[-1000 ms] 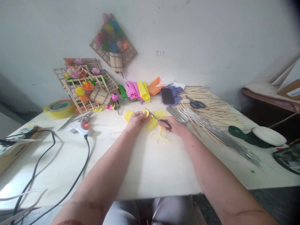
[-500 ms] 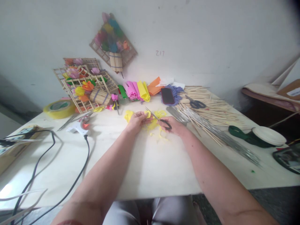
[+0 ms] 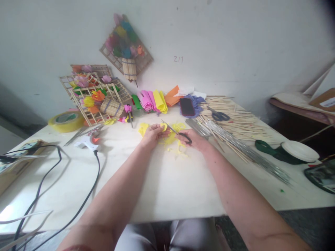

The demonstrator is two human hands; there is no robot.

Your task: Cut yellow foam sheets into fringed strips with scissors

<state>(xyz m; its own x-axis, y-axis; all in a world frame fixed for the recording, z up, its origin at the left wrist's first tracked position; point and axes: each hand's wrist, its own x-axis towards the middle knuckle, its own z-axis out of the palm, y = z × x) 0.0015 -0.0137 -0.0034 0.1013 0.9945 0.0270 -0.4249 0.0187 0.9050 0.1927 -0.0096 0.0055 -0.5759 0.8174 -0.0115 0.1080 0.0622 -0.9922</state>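
Note:
Between the thumb and fingers of my left hand (image 3: 153,135) is a small piece of yellow paper (image 3: 164,127). My right hand (image 3: 194,139) is closed round the dark handles of a pair of scissors (image 3: 184,137). Their blades point left and away from me, close to the paper; whether they touch it I cannot tell. Yellow paper scraps (image 3: 171,140) lie on the table under and between both hands. Another small heap of yellow pieces (image 3: 143,128) sits just beyond my left hand.
A white glue gun (image 3: 87,143) with a black cord lies left, near yellow tape (image 3: 65,120) and stick frames with paper flowers (image 3: 90,101). Rolled crepe paper (image 3: 146,101), a phone (image 3: 187,106), second scissors (image 3: 220,115), wooden sticks (image 3: 243,122) and wires (image 3: 248,153) lie behind and right.
The scissors' tips have shifted very slightly left, toward the paper in my left hand. Both hands stay in nearly the same place.

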